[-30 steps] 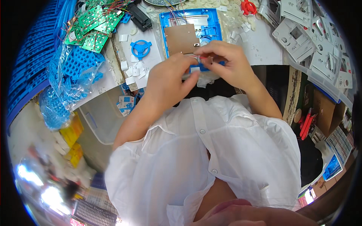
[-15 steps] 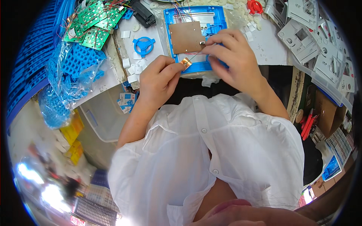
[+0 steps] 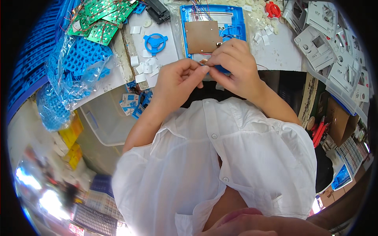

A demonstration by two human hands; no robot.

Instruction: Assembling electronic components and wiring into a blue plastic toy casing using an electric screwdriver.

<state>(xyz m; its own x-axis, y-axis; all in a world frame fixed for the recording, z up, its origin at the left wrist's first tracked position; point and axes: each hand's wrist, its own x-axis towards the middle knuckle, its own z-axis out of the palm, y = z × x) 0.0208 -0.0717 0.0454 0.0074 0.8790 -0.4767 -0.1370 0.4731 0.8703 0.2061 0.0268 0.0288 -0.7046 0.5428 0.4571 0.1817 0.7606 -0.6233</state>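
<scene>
My left hand [image 3: 179, 80] is closed, its thumb and forefinger pinching a small copper-coloured piece [image 3: 203, 61] that is mostly covered by fingers. My right hand [image 3: 237, 67] is closed too, its fingertips meeting the left ones at that piece; what they grip is hidden. Just beyond both hands lies a blue plastic casing [image 3: 241, 24] with its inside facing up. A flat brown circuit board [image 3: 202, 37] rests over it, and thin coloured wires [image 3: 200, 11] run from its far side. The casing's near edge is partly covered by my hands.
Left on the table are a blue three-spoked ring [image 3: 155, 44], white squares [image 3: 147, 67], green circuit boards [image 3: 103, 33] and bagged blue parts [image 3: 80, 63]. At the right lie a red ring [image 3: 272, 9] and a bin of white panels [image 3: 321, 45]. A clear tub [image 3: 104, 122] stands below.
My right hand has come down and left to meet the left fingertips. The copper-coloured piece, plainly visible before with a thin wire at it, is now mostly covered. The view has shifted slightly.
</scene>
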